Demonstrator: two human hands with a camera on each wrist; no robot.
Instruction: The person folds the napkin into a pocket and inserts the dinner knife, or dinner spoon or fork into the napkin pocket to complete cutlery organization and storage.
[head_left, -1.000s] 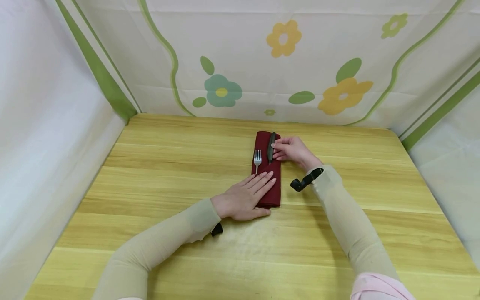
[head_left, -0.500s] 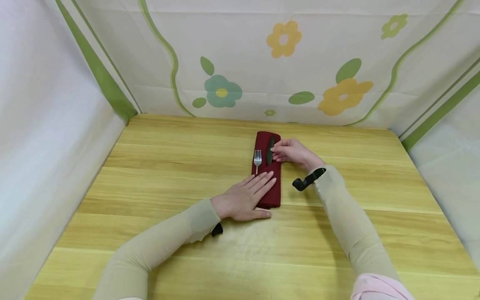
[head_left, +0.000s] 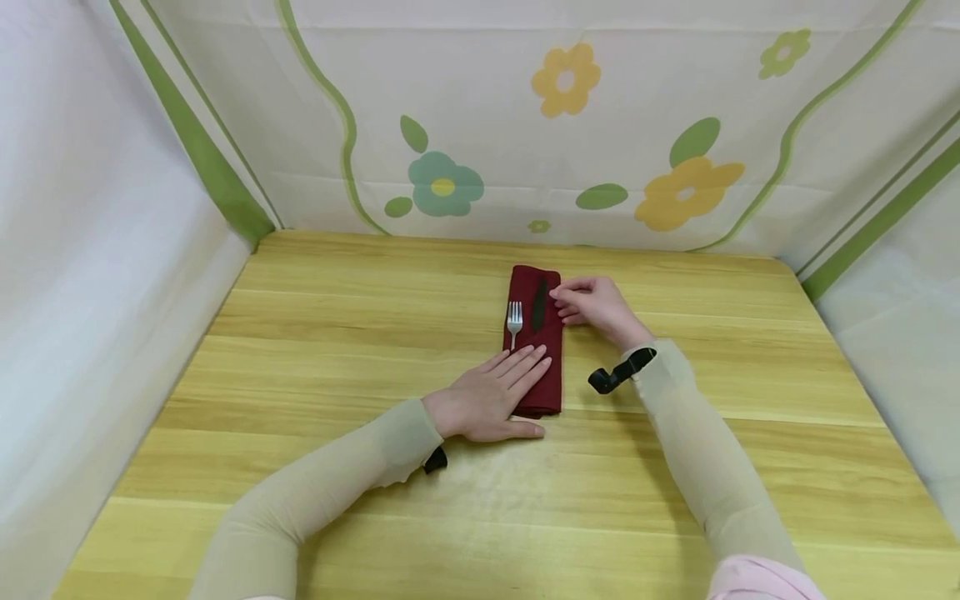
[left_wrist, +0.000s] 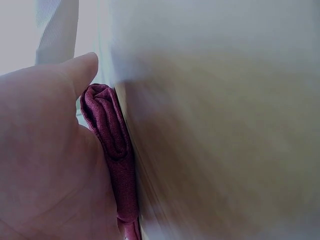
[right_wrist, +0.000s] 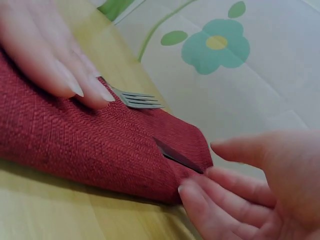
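A folded dark red napkin (head_left: 551, 375) lies lengthwise on the table. A silver fork (head_left: 514, 317) sticks out of its fold, tines away from me; the handle is hidden. Beside it a dark knife blade (head_left: 538, 307) also shows, its lower part inside the fold. My left hand (head_left: 491, 396) rests flat on the near part of the napkin, fingers spread slightly, thumb on the wood. At the napkin's right edge is my right hand (head_left: 596, 308), its thumb apart from the fingertips and nothing between them. In the right wrist view its fingers (right_wrist: 200, 200) are close by the blade (right_wrist: 177, 157).
The wooden table (head_left: 337, 317) spreads out on all sides of the napkin. Behind it hangs a white curtain (head_left: 495, 108) with printed flowers, and more white cloth walls stand at the left and right. A black strap (head_left: 622, 371) sits on my right wrist.
My right hand has let go of the knife and drawn slightly to the right. The blade, tilted earlier, now lies flatter and a little further left. My left hand stays in place.
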